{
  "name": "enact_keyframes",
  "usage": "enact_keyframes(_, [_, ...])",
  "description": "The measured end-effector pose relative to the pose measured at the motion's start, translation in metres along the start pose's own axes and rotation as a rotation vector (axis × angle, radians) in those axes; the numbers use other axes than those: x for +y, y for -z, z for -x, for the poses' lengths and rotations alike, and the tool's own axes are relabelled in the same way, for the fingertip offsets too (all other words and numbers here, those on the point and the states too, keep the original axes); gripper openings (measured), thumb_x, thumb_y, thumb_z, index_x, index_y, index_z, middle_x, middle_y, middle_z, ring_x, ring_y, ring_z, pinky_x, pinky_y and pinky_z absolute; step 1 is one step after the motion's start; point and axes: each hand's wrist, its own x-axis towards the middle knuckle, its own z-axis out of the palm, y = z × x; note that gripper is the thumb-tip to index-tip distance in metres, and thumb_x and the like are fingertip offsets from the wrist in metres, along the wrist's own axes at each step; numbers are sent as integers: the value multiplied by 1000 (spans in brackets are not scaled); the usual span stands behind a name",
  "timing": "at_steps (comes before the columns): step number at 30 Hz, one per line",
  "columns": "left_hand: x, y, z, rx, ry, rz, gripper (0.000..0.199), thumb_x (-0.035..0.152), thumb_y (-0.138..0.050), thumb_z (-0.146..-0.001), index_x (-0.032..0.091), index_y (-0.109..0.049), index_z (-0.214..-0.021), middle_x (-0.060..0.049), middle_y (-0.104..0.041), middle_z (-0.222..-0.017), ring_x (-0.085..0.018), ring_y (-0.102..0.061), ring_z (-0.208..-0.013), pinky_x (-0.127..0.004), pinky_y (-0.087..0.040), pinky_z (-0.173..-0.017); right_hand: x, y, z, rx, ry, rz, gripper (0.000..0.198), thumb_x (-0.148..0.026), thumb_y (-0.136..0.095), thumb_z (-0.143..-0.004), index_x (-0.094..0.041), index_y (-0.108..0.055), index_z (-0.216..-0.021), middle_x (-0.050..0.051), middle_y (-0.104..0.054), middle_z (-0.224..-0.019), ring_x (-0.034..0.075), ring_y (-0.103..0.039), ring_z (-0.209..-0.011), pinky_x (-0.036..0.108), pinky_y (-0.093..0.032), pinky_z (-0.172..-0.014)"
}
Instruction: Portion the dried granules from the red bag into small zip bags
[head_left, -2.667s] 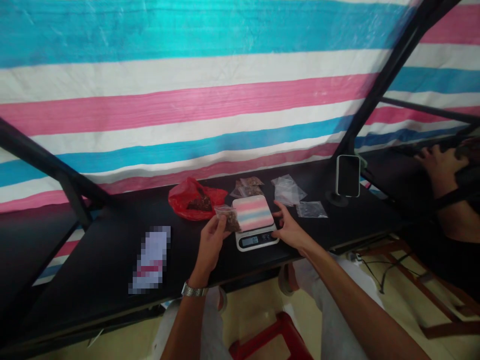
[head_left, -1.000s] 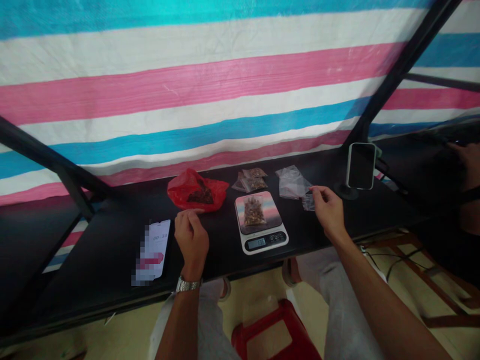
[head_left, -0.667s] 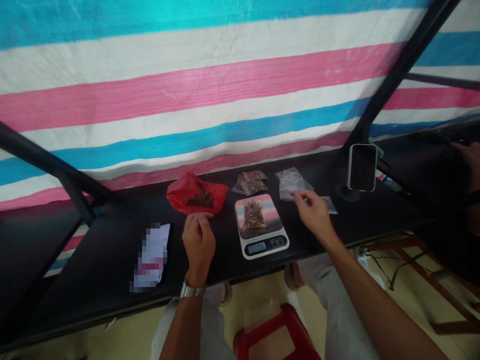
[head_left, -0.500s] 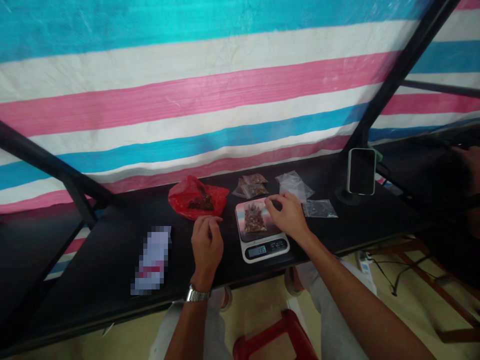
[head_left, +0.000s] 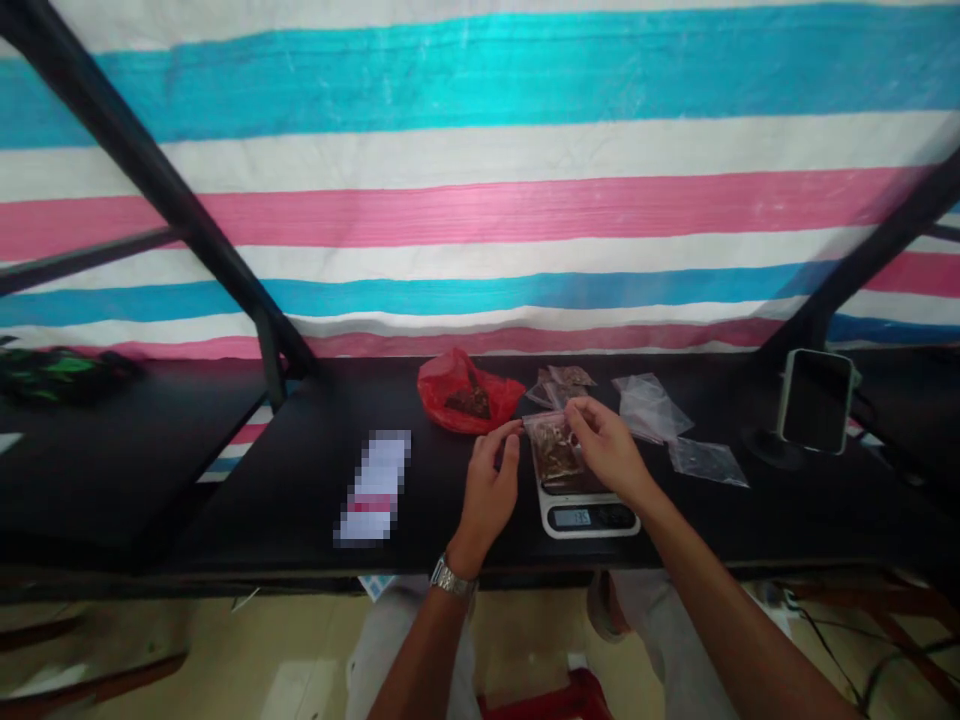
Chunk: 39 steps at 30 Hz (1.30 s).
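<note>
A clear zip bag [head_left: 559, 450] of brown dried pieces is raised at its top edge over the white kitchen scale [head_left: 551, 515], whose display appears to read 135. My right hand [head_left: 609, 452] pinches the bag near its top right corner. At the top left corner, the thumb and forefinger of my left hand [head_left: 491, 488] come together on the bag's edge. Just behind my left hand, an open red plastic bag [head_left: 435, 395] holds dark brown dried material.
Filled small bags [head_left: 574, 376] lie behind the scale. Flat clear bags [head_left: 649, 405] and another clear bag [head_left: 709, 462] are to the right. A phone on a stand [head_left: 816, 400] stands farther right; a blurred-out packet [head_left: 375, 490] lies left. Black frame bars [head_left: 217, 270] slope at both sides.
My right hand has taken hold of the zip bag on the scale and tilted its top up. My left hand has come across to its left corner. The view has turned left.
</note>
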Motion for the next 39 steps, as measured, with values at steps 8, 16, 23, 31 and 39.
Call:
enact_keyframes(8, [2,-8,-34,162,359,705,48,60,-81,-82,14,-79,-96,-5,-78,-89,-17,-68,-80,-26,-53,-73,-38,-50,-51,-117,-16,98,38,-53,-73,-88,-17,-76,-100,8,-79,-90,20,-70,-75,30,-53,-65])
enact_keyframes(16, [-19,-1,-59,226,530,810,43,53,-81,-86,11,-73,-87,-2,-68,-67,-11,-59,-55,-22,-44,-52,-29,-87,-106,-271,-102,384,27,-22,-82,-80,-15,-80,-106,6,-79,-78,21,-72,-68,31,-57,-67])
enact_keyframes(23, [-25,4,-61,203,603,809,37,46,-75,-93,12,-67,-79,-2,-65,-62,-10,-57,-50,-21,-41,-50,-31,-96,-109,-388,-117,469,22,-21,-78,-86,-16,-81,-107,6,-82,-82,20,-73,-68,26,-54,-61])
enact_keyframes(31, [-24,8,-57,192,603,738,35,44,-73,-93,14,-65,-76,0,-61,-58,-10,-54,-48,-20,-36,-46,-31,-98,-104,-373,-159,414,25,-14,-75,-87,-14,-79,-111,7,-83,-86,19,-76,-73,23,-56,-62])
enact_keyframes(39, [-21,8,-52,186,542,639,45,55,-75,-89,16,-63,-70,4,-53,-52,-9,-46,-43,-21,-31,-44,-36,-84,-84,-327,-203,307,27,-19,-78,-87,-15,-78,-114,8,-84,-92,18,-77,-77,23,-59,-65])
